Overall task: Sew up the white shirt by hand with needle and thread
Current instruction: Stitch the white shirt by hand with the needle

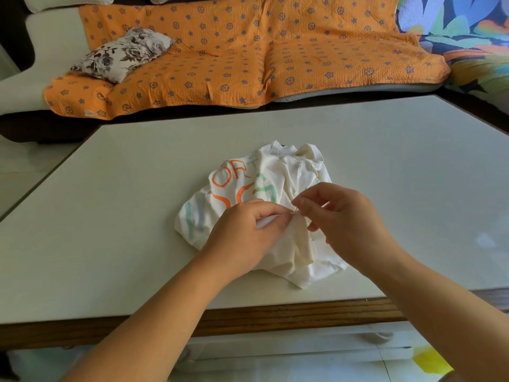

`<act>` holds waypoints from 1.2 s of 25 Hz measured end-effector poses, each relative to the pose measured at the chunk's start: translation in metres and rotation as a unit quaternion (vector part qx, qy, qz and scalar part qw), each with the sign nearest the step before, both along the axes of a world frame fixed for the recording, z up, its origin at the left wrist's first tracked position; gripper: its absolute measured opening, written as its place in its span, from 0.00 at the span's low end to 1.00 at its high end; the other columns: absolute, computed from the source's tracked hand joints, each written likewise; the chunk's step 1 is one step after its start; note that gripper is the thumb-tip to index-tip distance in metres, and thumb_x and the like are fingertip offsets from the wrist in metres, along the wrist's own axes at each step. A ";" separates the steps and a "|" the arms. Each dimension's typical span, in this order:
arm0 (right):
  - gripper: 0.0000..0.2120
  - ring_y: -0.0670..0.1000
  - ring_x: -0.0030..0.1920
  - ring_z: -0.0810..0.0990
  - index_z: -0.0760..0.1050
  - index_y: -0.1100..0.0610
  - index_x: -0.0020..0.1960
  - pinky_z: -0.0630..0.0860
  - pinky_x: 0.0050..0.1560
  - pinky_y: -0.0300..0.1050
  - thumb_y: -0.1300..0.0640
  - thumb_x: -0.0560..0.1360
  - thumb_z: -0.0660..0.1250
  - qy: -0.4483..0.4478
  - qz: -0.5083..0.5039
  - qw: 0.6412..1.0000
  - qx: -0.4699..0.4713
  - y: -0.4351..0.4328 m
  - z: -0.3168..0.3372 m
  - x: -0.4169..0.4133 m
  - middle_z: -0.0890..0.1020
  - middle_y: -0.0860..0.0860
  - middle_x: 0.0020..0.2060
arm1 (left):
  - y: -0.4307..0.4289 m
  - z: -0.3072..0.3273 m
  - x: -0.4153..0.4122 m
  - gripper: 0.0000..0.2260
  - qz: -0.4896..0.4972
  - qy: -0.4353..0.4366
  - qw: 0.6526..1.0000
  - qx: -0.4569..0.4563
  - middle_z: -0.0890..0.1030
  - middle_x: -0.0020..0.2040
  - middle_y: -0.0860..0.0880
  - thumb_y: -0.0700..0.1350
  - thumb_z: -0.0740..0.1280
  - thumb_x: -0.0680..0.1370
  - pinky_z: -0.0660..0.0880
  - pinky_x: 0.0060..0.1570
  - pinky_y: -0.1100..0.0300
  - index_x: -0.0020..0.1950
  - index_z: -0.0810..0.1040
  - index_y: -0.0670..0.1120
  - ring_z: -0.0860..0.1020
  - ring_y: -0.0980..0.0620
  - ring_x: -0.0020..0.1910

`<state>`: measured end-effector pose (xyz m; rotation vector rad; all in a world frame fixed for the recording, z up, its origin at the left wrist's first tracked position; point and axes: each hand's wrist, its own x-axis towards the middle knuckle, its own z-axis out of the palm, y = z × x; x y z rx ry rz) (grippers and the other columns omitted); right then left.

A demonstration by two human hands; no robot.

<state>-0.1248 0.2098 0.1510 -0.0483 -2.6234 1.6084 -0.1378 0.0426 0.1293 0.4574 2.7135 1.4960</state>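
1. White shirt (292, 172): crumpled in a heap on the table (124, 194), about mid-width and toward the table's near edge, with orange and pale green-blue lettering facing up on the part under the left arm's side.
2. Left hand (245, 230): resting on the shirt above the table, fingers curled, thumb and fingertips pinching a raised fold of the white cloth.
3. Right hand (347, 221): over the shirt's other side, fingertips almost meeting those of the left hand, fingers curled, thumb and forefinger pinched on a thin dark needle (297, 210). Needle barely visible; thread too fine to make out.
4. 2 bare forearms reaching in across the table's near edge, a strip of brown wood.
5. Beyond the table's far edge: a sofa under an orange cover (220, 51) printed with blue stars and wheels.
6. Floral cushion (121, 53), grey on white, lying on that cover beyond the table's far-left corner.
7. Bright leaf-print fabric (468, 26) beyond the table's far-right corner.
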 end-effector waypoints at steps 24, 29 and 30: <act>0.10 0.47 0.39 0.81 0.76 0.49 0.58 0.73 0.36 0.37 0.58 0.81 0.59 0.050 -0.071 0.986 0.141 0.044 -0.010 -0.050 0.82 0.47 0.34 | -0.017 0.014 -0.001 0.05 -0.116 -0.209 0.966 0.100 0.86 0.49 0.53 0.44 0.71 0.75 0.73 0.60 0.62 0.48 0.86 0.50 0.81 0.59 0.54; 0.16 0.45 0.37 0.78 0.81 0.49 0.48 0.74 0.39 0.30 0.62 0.81 0.56 -0.025 0.130 0.988 0.077 0.024 0.012 -0.022 0.78 0.48 0.37 | -0.015 0.014 -0.003 0.06 -0.106 -0.204 0.968 0.101 0.86 0.48 0.54 0.42 0.71 0.75 0.71 0.57 0.65 0.46 0.86 0.51 0.81 0.60 0.54; 0.16 0.44 0.39 0.78 0.82 0.48 0.47 0.74 0.41 0.30 0.61 0.80 0.57 -0.054 0.163 0.983 0.072 0.025 0.016 -0.017 0.78 0.46 0.37 | -0.015 0.014 -0.003 0.05 -0.104 -0.205 0.968 0.104 0.86 0.48 0.54 0.43 0.72 0.74 0.71 0.58 0.64 0.46 0.87 0.51 0.81 0.60 0.54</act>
